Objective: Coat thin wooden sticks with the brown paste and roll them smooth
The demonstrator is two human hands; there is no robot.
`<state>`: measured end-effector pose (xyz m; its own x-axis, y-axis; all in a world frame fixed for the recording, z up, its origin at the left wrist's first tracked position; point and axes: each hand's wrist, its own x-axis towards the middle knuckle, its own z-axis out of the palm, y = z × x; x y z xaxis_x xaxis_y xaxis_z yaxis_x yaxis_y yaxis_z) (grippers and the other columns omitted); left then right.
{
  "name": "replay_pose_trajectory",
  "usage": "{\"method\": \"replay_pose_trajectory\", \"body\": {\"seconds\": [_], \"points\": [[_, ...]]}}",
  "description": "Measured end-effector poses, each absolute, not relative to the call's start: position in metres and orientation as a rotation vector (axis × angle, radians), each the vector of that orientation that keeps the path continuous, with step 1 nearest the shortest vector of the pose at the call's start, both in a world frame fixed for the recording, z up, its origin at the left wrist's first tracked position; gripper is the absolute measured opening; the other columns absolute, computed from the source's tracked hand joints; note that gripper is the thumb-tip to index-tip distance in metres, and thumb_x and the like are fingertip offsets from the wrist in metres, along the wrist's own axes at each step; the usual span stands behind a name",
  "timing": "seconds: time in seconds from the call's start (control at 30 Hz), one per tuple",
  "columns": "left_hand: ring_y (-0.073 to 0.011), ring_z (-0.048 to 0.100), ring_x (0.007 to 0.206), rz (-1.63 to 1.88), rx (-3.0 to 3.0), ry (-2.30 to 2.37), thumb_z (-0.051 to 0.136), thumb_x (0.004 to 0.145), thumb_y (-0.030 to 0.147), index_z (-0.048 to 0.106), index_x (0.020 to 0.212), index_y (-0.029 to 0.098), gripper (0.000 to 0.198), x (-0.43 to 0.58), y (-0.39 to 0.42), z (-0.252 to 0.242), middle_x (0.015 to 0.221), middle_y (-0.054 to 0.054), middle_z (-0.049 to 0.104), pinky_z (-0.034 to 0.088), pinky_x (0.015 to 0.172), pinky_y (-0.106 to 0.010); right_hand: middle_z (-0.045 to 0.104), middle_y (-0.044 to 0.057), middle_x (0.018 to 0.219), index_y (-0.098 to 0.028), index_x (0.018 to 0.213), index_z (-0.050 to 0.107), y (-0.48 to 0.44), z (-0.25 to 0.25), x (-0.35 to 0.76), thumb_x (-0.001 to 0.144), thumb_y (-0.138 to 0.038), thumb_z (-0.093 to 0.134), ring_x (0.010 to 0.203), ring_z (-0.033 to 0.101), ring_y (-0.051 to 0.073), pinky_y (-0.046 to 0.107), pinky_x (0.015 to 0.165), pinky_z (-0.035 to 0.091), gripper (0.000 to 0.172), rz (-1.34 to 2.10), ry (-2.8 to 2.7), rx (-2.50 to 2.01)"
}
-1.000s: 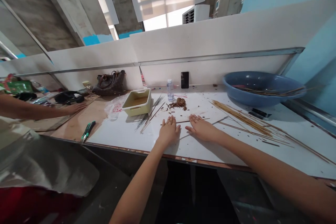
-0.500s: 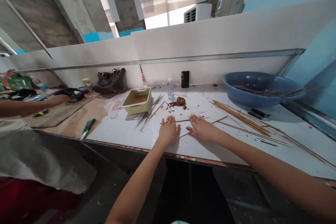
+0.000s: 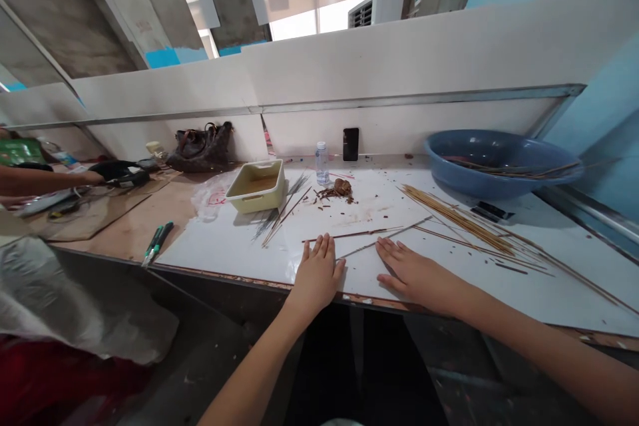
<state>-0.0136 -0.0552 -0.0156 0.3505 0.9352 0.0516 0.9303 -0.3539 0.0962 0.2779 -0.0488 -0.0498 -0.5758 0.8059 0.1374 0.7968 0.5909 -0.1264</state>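
At the near edge of the surface (image 3: 200, 253), left hand (image 3: 318, 274) and right hand (image 3: 414, 273) lie palm-down, fingers extended, pinching nothing. Brown stick (image 3: 359, 234) and grey rod (image 3: 359, 249) lie at the fingertips. Step appears flat-palm working; next move calls for level contact.

1. This looks like a workshop, where people make things by hand.
2. A long bench (image 3: 130, 233) runs along a low white wall (image 3: 419, 53).
3. Thin sticks (image 3: 359, 233) lie on it, with a big bunch (image 3: 454, 223) toward the right end.
4. A blue basin (image 3: 479, 184) near the back right corner holds more sticks.
5. A crumbly brown lump (image 3: 342, 187) sits near the middle, with bits around it.
6. A green and black hand tool (image 3: 158, 241) lies at the front edge.
7. Another person's arm (image 3: 54, 180) reaches over the left end.
8. Behind are bare grey concrete (image 3: 232, 0) and patchy blue paint (image 3: 162, 58).
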Motion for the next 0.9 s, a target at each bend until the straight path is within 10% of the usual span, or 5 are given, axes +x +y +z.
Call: {"method": "replay_pose_trajectory", "body": {"seconds": [0.17, 0.33, 0.57, 0.9], "points": [[-0.0336, 0.031, 0.173, 0.145, 2.538, 1.768, 0.034, 0.118, 0.041, 0.037, 0.177, 0.009, 0.067, -0.013, -0.038, -0.015, 0.182, -0.020, 0.037, 0.023, 0.142, -0.061, 0.081, 0.016, 0.140, -0.020, 0.147, 0.074, -0.009, -0.012, 0.292, 0.117, -0.039, 0.037, 0.120, 0.081, 0.034, 0.047, 0.106, 0.064, 0.052, 0.090, -2.373, -1.417], [-0.0334, 0.025, 0.175, 0.087, 2.451, 1.793, 0.031, 0.118, 0.042, 0.035, 0.176, 0.003, 0.071, -0.010, -0.022, -0.006, 0.183, -0.021, 0.031, 0.018, 0.143, -0.060, 0.082, 0.012, 0.079, -0.020, 0.105, 0.083, 0.049, 0.007, 0.312, 0.115, -0.045, 0.047, 0.082, 0.082, 0.034, 0.047, 0.087, 0.062, 0.045, -0.008, -2.201, -1.563], [-0.0348, 0.027, 0.174, 0.131, 2.501, 1.826, 0.032, 0.118, 0.042, 0.037, 0.177, 0.008, 0.068, -0.011, -0.012, -0.015, 0.183, -0.020, 0.034, 0.023, 0.142, -0.063, 0.071, 0.018, 0.154, -0.016, 0.141, 0.078, 0.082, -0.008, 0.309, 0.105, -0.021, 0.052, 0.142, 0.066, 0.036, 0.056, 0.127, 0.049, 0.045, 0.029, -2.237, -1.337], [-0.0377, 0.032, 0.172, 0.173, 2.492, 1.880, 0.036, 0.118, 0.038, 0.041, 0.174, 0.010, 0.063, -0.008, -0.016, -0.016, 0.180, -0.022, 0.042, 0.026, 0.139, -0.067, 0.080, 0.016, 0.134, -0.021, 0.104, 0.086, 0.069, -0.024, 0.284, 0.108, -0.032, 0.061, 0.129, 0.071, 0.034, 0.053, 0.116, 0.057, 0.028, 0.230, -2.335, -1.119]]}}
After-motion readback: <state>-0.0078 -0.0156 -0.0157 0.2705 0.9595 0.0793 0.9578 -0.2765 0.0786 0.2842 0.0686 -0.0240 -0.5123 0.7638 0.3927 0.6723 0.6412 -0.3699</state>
